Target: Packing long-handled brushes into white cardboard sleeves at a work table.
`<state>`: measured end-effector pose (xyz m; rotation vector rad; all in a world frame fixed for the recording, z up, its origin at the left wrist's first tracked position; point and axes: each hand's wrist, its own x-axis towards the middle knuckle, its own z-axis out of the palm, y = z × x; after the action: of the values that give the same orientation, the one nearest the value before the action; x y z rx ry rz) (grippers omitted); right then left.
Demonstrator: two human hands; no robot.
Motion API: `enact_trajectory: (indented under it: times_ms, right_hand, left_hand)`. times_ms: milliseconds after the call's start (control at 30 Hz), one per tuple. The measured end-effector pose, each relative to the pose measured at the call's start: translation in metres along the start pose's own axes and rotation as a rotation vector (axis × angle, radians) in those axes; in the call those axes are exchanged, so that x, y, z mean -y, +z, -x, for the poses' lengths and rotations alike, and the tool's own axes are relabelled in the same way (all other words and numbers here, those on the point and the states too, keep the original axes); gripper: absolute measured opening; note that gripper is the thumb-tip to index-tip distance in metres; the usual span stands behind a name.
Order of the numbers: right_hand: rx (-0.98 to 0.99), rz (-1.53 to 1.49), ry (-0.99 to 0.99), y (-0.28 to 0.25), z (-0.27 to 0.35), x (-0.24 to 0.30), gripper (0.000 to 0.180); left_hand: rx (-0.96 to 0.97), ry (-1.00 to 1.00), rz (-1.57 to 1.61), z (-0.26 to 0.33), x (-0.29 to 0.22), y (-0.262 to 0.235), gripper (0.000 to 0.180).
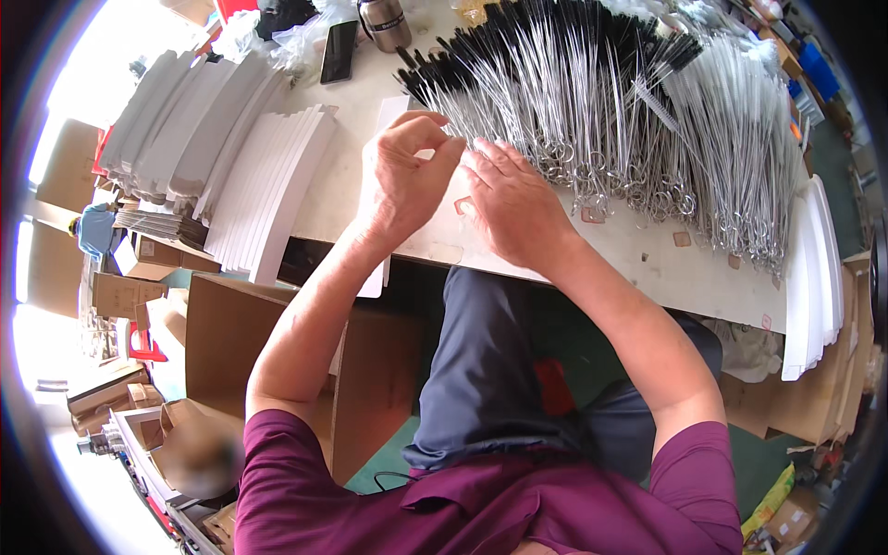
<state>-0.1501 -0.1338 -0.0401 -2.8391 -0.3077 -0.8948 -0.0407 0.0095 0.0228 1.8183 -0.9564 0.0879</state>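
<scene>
My left hand (407,180) is raised over the table's near part, thumb and forefinger tips pinched together. Whatever sits in that pinch is too small to make out. Close beside it, my right hand (518,208) has its fingers stretched toward the left fingertips, palm down, with the thumb partly tucked under. A narrow white box (392,109) lies partly hidden behind my left hand and wrist. Just beyond my right hand spreads a big pile of wire-handled brushes (564,102) with black bristles and ring ends. White-bristled brushes (731,148) lie to its right.
Long white boxes (268,185) stand in rows at the left, and more white boxes (814,277) hang over the right edge. A phone (339,53) and a steel flask (384,25) are at the back. An open cardboard box (245,347) stands below the table's left side.
</scene>
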Motion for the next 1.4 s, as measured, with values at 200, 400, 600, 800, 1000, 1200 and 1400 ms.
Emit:
enact_trajectory:
  times_ms: [200, 400, 600, 800, 1000, 1200, 1400]
  right_hand:
    - [0.288, 0.233, -0.017, 0.024, -0.012, -0.007, 0.061]
    - [0.343, 0.316, -0.003, 0.029, -0.016, -0.005, 0.068]
    - [0.367, 0.317, -0.005, 0.033, -0.014, -0.007, 0.070]
    - [0.161, 0.011, 0.113, 0.022, -0.007, -0.011, 0.068]
    - [-0.054, -1.804, 0.746, -0.060, -0.011, 0.036, 0.097]
    - [-0.378, -2.042, 0.891, -0.136, 0.018, 0.046, 0.062]
    - [-0.642, -1.921, 0.998, -0.147, 0.065, 0.028, 0.051]
  left_hand:
    - [-0.101, -0.098, 0.365, -0.011, -0.007, -0.022, 0.015]
    - [-0.293, 0.019, 0.441, -0.030, -0.036, -0.063, 0.017]
    - [-0.405, 0.156, 0.507, -0.049, -0.069, -0.098, 0.017]
    - [-0.355, 0.303, 0.380, -0.013, -0.097, -0.073, 0.012]
    - [-0.064, 0.601, -0.022, 0.051, -0.105, -0.019, 0.013]
    - [0.116, 0.826, 0.016, 0.094, -0.106, 0.035, 0.022]
    - [0.148, 0.866, -0.042, 0.118, -0.104, 0.076, 0.027]
